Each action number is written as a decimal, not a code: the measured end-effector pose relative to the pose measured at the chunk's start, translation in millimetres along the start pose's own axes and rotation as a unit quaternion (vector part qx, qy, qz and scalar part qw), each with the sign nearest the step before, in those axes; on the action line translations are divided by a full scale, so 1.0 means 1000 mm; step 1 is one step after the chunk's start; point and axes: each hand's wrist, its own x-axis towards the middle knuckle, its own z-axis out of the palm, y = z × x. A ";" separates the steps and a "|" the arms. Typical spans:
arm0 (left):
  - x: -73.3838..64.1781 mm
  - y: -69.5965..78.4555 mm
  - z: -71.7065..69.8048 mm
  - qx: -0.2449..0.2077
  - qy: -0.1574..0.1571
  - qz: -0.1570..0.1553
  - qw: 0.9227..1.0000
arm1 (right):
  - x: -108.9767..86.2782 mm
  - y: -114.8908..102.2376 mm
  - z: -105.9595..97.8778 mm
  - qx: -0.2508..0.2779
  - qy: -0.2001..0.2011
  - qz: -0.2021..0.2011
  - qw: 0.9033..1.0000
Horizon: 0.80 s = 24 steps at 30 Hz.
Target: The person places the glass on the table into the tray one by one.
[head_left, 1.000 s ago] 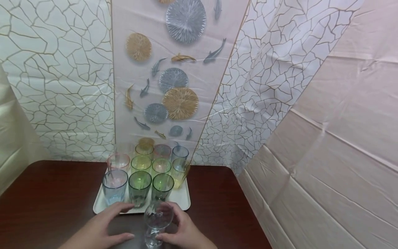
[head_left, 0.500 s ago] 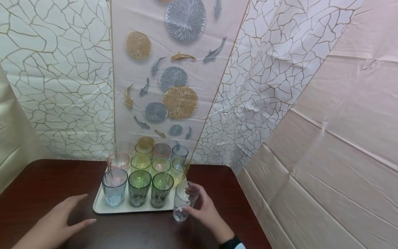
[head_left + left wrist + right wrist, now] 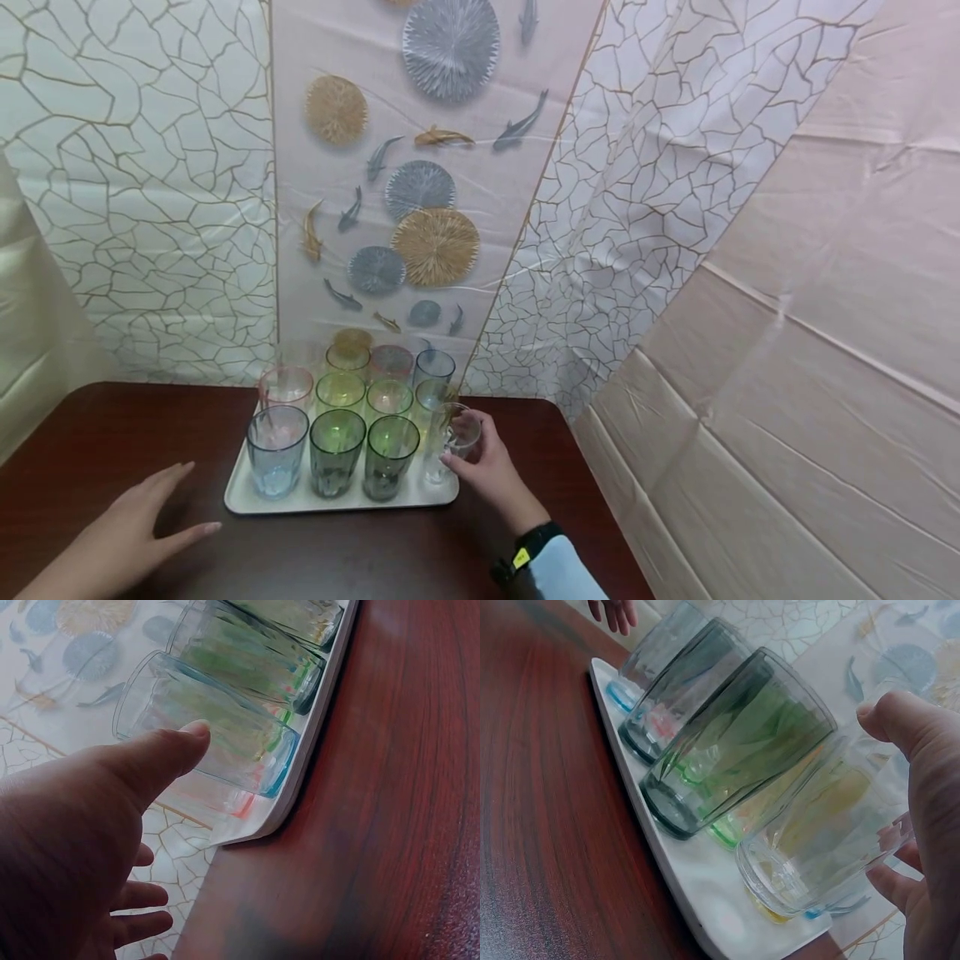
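My right hand (image 3: 486, 458) grips a clear drinking glass (image 3: 442, 446), thumb on the near side and fingers round the far side. This glass stands upright at the front right corner of the white tray (image 3: 341, 505). In the right wrist view its base (image 3: 772, 889) appears to be on the tray, though a tiny gap cannot be ruled out. Left of it are two dark green-grey glasses (image 3: 392, 467) and a pale blue glass (image 3: 275, 454). My left hand (image 3: 123, 533) is held left of the tray, thumb and fingers spread apart, with nothing in it.
Behind the front row, several tinted glasses stand close together on the tray, including a yellow one (image 3: 340, 392) and a pink-rimmed one (image 3: 285, 385). The dark red-brown table (image 3: 337, 558) reaches to patterned cloth (image 3: 420, 192) at the back.
My right hand has carried the clear glass from the table in front of the tray, rightward and then back onto its front right corner. The left hand has moved away to the left.
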 end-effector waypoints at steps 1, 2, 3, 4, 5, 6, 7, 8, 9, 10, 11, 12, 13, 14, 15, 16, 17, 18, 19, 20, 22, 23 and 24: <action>0.000 -0.001 0.001 0.001 0.003 0.001 1.000 | 0.000 0.002 0.001 -0.001 0.000 0.002 1.000; 0.000 -0.001 0.002 0.000 0.002 0.001 1.000 | 0.000 0.004 0.002 -0.002 0.000 0.005 1.000; -0.001 -0.001 0.003 0.000 0.001 0.000 1.000 | -0.001 0.006 0.003 -0.004 0.001 0.007 1.000; -0.001 -0.001 0.004 -0.003 0.001 0.001 1.000 | -0.001 0.008 0.004 -0.003 0.001 0.011 1.000; -0.001 -0.001 0.005 -0.004 0.000 0.001 1.000 | -0.002 0.011 0.005 -0.002 0.000 0.015 1.000; -0.002 -0.002 0.006 -0.007 -0.002 0.001 1.000 | -0.003 0.013 0.006 -0.003 -0.001 0.018 1.000; -0.002 -0.002 0.007 -0.010 -0.002 0.003 1.000 | -0.004 0.015 0.008 -0.002 -0.002 0.022 1.000; -0.003 -0.001 0.007 -0.013 -0.001 0.004 1.000 | -0.005 0.016 0.010 0.001 -0.004 0.024 1.000; -0.003 -0.001 0.008 -0.015 0.001 0.006 1.000 | -0.005 0.018 0.012 0.003 -0.006 0.026 1.000; -0.003 -0.001 0.009 -0.017 0.002 0.007 1.000 | -0.006 0.019 0.013 0.007 -0.007 0.027 1.000; -0.003 -0.001 0.009 -0.019 0.001 0.006 1.000 | -0.006 0.020 0.014 0.006 -0.009 0.029 1.000; -0.003 -0.001 0.009 -0.020 0.000 0.005 1.000 | -0.006 0.021 0.016 0.005 -0.008 0.030 0.999; -0.003 -0.001 0.008 -0.022 -0.001 0.004 1.000 | -0.007 0.022 0.017 0.006 -0.007 0.032 0.999; -0.003 0.000 0.009 -0.023 -0.002 0.003 1.000 | -0.007 0.022 0.017 0.005 -0.006 0.033 0.999; -0.003 0.000 0.009 -0.023 -0.003 0.002 1.000 | -0.007 0.023 0.018 0.005 -0.004 0.034 0.999; -0.003 0.000 0.008 -0.023 -0.005 0.001 1.000 | -0.007 0.023 0.019 0.005 -0.004 0.036 0.999; -0.003 0.000 0.008 -0.023 -0.006 -0.001 1.000 | -0.008 0.022 0.019 0.006 -0.003 0.037 0.999; -0.003 0.000 0.008 -0.023 -0.006 -0.001 1.000 | -0.008 0.022 0.019 0.007 -0.003 0.039 0.999; -0.003 0.000 0.008 -0.023 -0.006 -0.001 1.000 | -0.008 0.021 0.020 0.007 -0.004 0.040 0.999; -0.003 0.000 0.008 -0.023 -0.005 -0.001 1.000 | -0.008 0.021 0.019 0.008 -0.005 0.043 0.999; -0.003 0.001 0.007 -0.023 -0.010 -0.003 1.000 | -0.009 0.019 0.018 0.007 -0.010 0.055 0.998; -0.002 0.001 0.007 -0.022 -0.012 -0.003 1.000 | -0.010 0.018 0.017 0.008 -0.013 0.062 0.998; -0.002 0.001 0.006 -0.021 -0.012 -0.001 1.000 | -0.011 0.018 0.016 0.003 -0.017 0.069 0.997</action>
